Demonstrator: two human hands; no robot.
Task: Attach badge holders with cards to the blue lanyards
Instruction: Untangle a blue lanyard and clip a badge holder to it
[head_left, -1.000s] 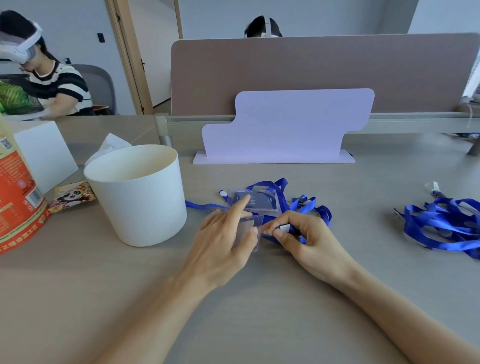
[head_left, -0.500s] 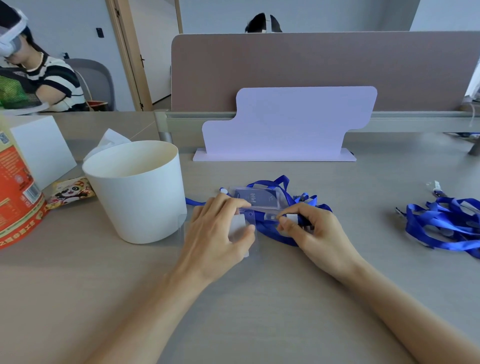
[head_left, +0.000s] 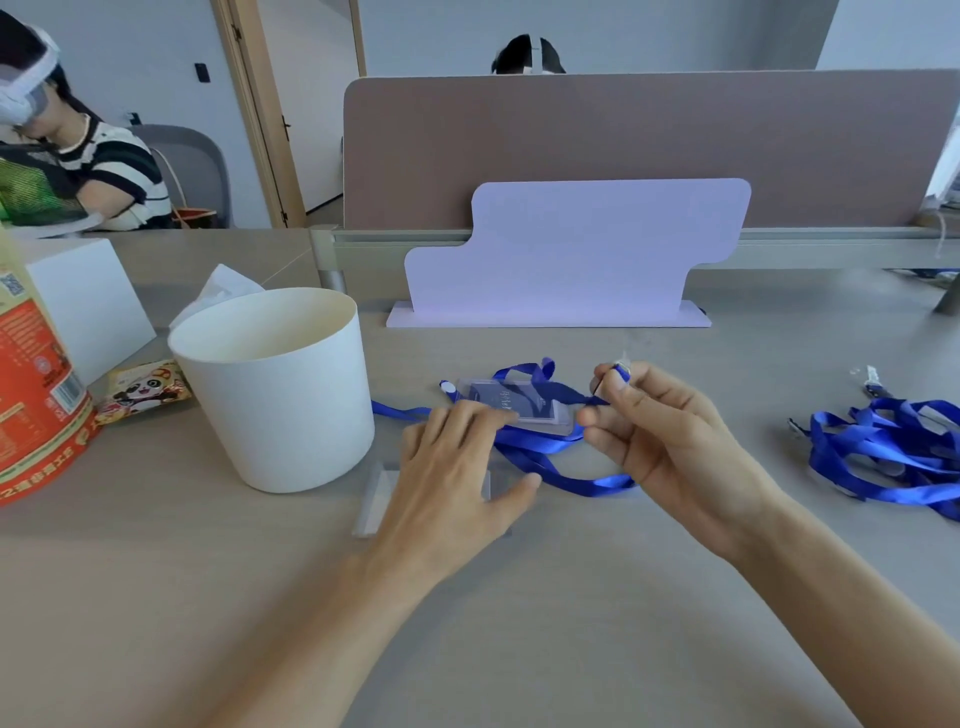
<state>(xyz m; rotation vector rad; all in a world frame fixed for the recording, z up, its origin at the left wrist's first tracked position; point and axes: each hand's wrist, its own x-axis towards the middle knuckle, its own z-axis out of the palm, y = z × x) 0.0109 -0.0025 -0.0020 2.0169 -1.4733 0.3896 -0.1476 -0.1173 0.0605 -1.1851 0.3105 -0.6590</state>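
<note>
A blue lanyard (head_left: 558, 470) lies looped on the desk in front of me. My right hand (head_left: 670, 441) is raised a little and pinches the lanyard's clip end (head_left: 619, 373) between thumb and forefinger. My left hand (head_left: 457, 478) lies flat on a clear badge holder (head_left: 373, 499), fingers straight, covering most of it. Beyond my fingers rests another badge holder with a dark card (head_left: 514, 402), lying on the lanyard loops.
A white bucket (head_left: 275, 384) stands left of my hands. A pile of blue lanyards (head_left: 888, 447) lies at the right. A lilac stand (head_left: 571, 254) and a partition close off the back. Snack packs and a white box sit far left. Two people sit beyond.
My right hand has lifted the lanyard's clip end up and to the right, away from the holder. My left hand has slid the clear holder toward me and flattened on it.
</note>
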